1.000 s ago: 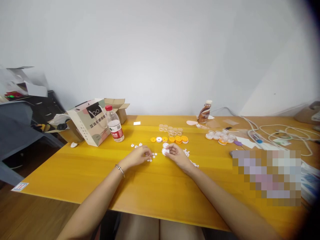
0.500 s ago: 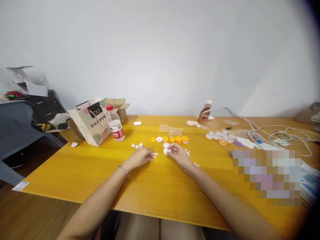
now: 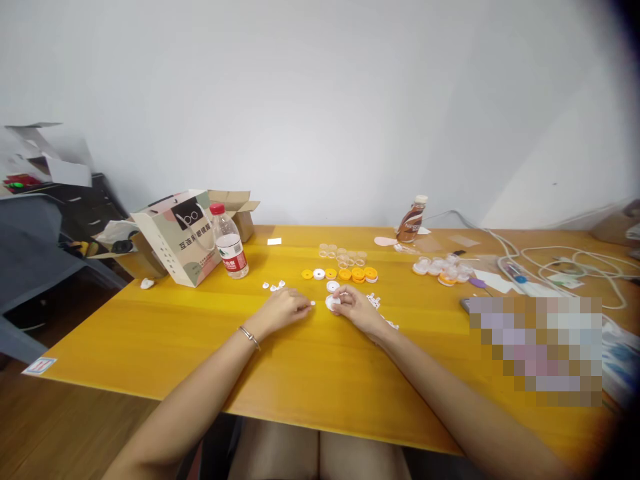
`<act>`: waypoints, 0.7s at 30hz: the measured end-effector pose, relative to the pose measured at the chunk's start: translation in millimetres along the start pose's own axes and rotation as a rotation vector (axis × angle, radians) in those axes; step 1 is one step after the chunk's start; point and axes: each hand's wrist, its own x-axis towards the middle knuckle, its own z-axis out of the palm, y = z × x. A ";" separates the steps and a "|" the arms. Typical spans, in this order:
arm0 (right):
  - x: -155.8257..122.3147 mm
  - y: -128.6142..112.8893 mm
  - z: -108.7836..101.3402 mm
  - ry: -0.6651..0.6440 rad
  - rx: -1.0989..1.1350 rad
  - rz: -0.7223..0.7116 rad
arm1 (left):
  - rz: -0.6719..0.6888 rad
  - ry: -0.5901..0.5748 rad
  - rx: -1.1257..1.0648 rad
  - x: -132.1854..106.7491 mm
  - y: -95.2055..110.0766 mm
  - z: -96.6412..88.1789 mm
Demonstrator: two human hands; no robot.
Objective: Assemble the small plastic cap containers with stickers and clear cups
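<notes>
My right hand (image 3: 354,307) is closed on a round white plastic part (image 3: 331,303), held just over the table with fingers and thumb at its right side. Right behind it lies a white ring-shaped disc (image 3: 333,287). My left hand (image 3: 287,308) has its fingers drawn together over a group of small white discs; one small white disc (image 3: 313,303) shows at the fingertips. Whether the fingers pinch one is hidden. Several small white pieces (image 3: 274,288) lie behind the left hand. Beyond both hands runs a row of orange and white round parts (image 3: 331,274).
Clear rings (image 3: 343,258) stand behind the row. White pieces (image 3: 373,301) lie by my right wrist. At left are a water bottle (image 3: 231,247) and a paper bag (image 3: 185,243); at right, a brown drink bottle (image 3: 413,220), stacked clear-and-orange parts (image 3: 443,268) and cables (image 3: 550,257).
My left hand has shifted slightly right, its fingers now covering most of the small white discs. My right hand stays nearly in place with the round part. The view has tilted slightly.
</notes>
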 end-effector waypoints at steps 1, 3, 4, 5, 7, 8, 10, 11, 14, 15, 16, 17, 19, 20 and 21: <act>-0.7 -0.8 0.7 0.004 -0.005 0.000 | -0.032 -0.006 -0.048 -0.2 0.5 0.5; -2.2 -2.2 1.9 0.010 -0.021 -0.005 | -0.101 0.003 -0.183 -0.4 1.2 3.2; -2.8 -2.7 2.3 0.008 -0.030 -0.009 | -0.129 0.018 -0.258 -0.4 1.4 5.1; -3.4 -3.0 2.6 -0.002 -0.041 -0.015 | -0.152 0.034 -0.330 -0.1 1.4 7.3; -4.3 -3.2 2.7 -0.042 -0.071 -0.032 | -0.184 0.061 -0.447 0.9 1.6 11.2; -4.7 -3.2 2.5 -0.069 -0.087 -0.044 | -0.197 0.066 -0.490 1.6 1.8 12.5; -5.5 -3.2 1.9 -0.128 -0.111 -0.064 | -0.218 0.078 -0.547 2.9 3.0 13.2; -5.9 -3.4 1.7 -0.151 -0.118 -0.071 | -0.225 0.089 -0.563 3.6 4.0 12.7; -7.3 -4.5 2.0 -0.169 -0.141 -0.079 | -0.227 0.129 -0.576 4.8 8.5 8.8; -7.7 -5.1 2.4 -0.160 -0.151 -0.083 | -0.225 0.143 -0.577 5.0 10.2 7.5; -8.1 -5.6 3.0 -0.149 -0.160 -0.086 | -0.224 0.155 -0.582 5.1 11.9 6.3; -8.4 -6.1 3.7 -0.139 -0.166 -0.086 | -0.225 0.164 -0.590 5.1 13.6 5.5; -9.0 -6.9 5.5 -0.127 -0.174 -0.085 | -0.227 0.181 -0.601 5.1 16.4 4.6; -9.2 -7.1 6.5 -0.123 -0.174 -0.082 | -0.223 0.182 -0.600 5.1 17.5 4.6; -9.3 -7.3 7.5 -0.118 -0.170 -0.077 | -0.214 0.182 -0.593 5.1 18.5 4.8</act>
